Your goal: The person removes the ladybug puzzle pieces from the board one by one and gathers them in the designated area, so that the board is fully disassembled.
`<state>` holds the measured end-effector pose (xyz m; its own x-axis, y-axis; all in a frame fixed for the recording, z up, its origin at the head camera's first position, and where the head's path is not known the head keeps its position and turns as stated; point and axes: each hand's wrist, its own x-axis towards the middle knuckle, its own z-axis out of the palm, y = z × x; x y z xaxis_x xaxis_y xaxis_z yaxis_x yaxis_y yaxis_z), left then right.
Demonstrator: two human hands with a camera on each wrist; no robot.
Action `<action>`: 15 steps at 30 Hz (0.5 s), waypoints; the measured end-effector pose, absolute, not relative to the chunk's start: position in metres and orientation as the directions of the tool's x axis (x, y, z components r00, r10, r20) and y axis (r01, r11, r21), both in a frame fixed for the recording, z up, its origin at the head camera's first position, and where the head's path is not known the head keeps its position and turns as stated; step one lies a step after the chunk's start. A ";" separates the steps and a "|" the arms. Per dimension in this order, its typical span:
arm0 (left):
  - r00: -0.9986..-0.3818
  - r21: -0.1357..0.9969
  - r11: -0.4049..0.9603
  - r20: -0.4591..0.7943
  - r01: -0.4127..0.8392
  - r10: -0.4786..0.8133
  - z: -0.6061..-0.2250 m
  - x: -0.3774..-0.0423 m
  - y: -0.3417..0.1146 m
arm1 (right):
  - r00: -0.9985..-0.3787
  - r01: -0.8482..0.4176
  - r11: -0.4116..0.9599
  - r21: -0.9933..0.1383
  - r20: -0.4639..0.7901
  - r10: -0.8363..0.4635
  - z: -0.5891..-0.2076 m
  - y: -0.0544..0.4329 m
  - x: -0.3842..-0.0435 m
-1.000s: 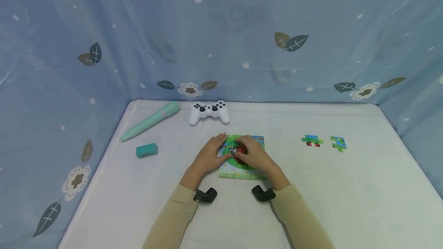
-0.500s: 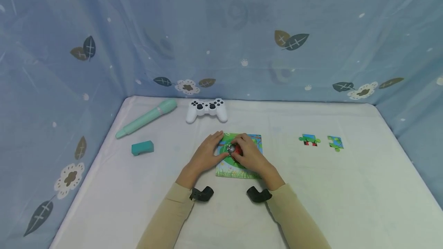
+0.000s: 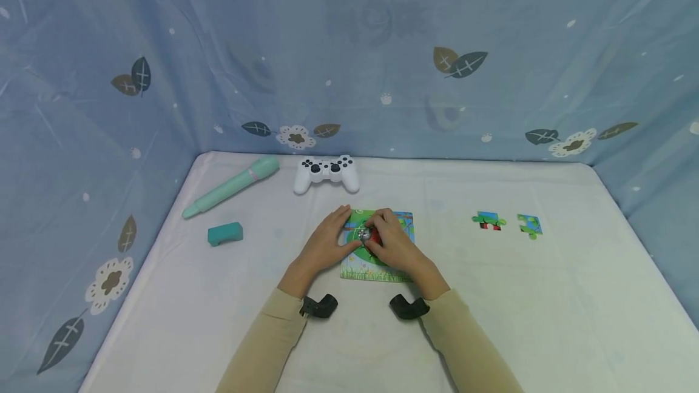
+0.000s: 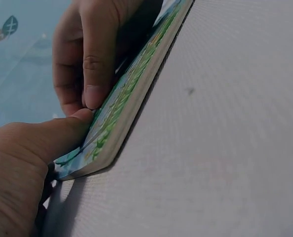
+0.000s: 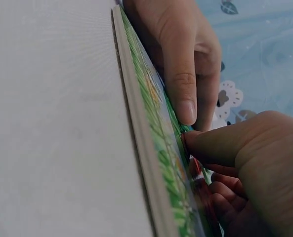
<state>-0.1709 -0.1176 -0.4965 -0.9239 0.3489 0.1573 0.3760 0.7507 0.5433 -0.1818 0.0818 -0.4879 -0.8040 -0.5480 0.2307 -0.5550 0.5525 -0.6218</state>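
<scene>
A square jigsaw board [image 3: 357, 274] with a ladybug picture and a grassy lower border lies flat on the table. My left hand [image 3: 322, 248] rests at its left side, fingers stretched along the edge and thumb lying over the picture. My right hand [image 3: 398, 248] is over the ladybug. Its thumb and curled fingers pinch a reddish puzzle piece [image 5: 197, 170], seen at a slant in the right wrist view; most of it is hidden by the hand. The two thumb tips are close together at the ladybug's head. In the left wrist view the board's thick edge [image 4: 131, 118] shows.
Two loose puzzle pieces lie to the right, one with a red patch [image 3: 488, 220] and one mostly blue and green [image 3: 530, 225]. A white game controller [image 3: 326, 174], a mint microphone-shaped stick [image 3: 232, 187] and a teal block [image 3: 225, 233] are at the back left. Blue patterned cloth [image 3: 382, 65] walls the table.
The whole head view has shifted slightly left. My right hand has moved slightly toward the ladybug's head, with its fingers drawn closer together. My left hand stays at the board's left edge.
</scene>
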 end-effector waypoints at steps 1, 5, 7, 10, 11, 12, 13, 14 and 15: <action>-0.923 0.540 0.751 0.161 0.379 0.350 -0.496 -0.171 -0.117 | -0.802 -0.559 0.548 -0.622 0.238 -0.548 -0.488 0.082 -0.182; -0.920 0.536 0.751 0.166 0.385 0.354 -0.496 -0.170 -0.117 | -0.806 -0.557 0.550 -0.623 0.246 -0.538 -0.490 0.080 -0.183; -0.920 0.540 0.748 0.167 0.386 0.354 -0.495 -0.170 -0.118 | -0.812 -0.549 0.556 -0.624 0.240 -0.531 -0.490 0.079 -0.184; -0.923 0.535 0.755 0.157 0.379 0.352 -0.495 -0.170 -0.118 | -0.821 -0.535 0.556 -0.636 0.236 -0.521 -0.490 0.078 -0.185; -0.923 0.533 0.756 0.154 0.379 0.354 -0.495 -0.170 -0.118 | -0.823 -0.532 0.557 -0.638 0.235 -0.517 -0.490 0.078 -0.185; -0.923 0.534 0.756 0.153 0.379 0.354 -0.495 -0.170 -0.118 | -0.825 -0.530 0.554 -0.642 0.238 -0.513 -0.490 0.078 -0.185; -0.922 0.533 0.756 0.153 0.381 0.356 -0.495 -0.170 -0.118 | -0.826 -0.529 0.551 -0.645 0.242 -0.509 -0.490 0.078 -0.184; -0.922 0.532 0.757 0.152 0.381 0.357 -0.495 -0.170 -0.118 | -0.827 -0.526 0.546 -0.651 0.244 -0.506 -0.490 0.078 -0.184; -0.921 0.529 0.758 0.152 0.382 0.358 -0.496 -0.170 -0.118 | -0.828 -0.528 0.545 -0.652 0.249 -0.503 -0.490 0.079 -0.184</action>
<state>-0.1698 -0.1176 -0.4956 -0.9211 0.3584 0.1520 0.3821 0.7575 0.5293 -0.1836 0.0787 -0.4897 -0.8276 -0.5029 0.2495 -0.5276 0.5449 -0.6517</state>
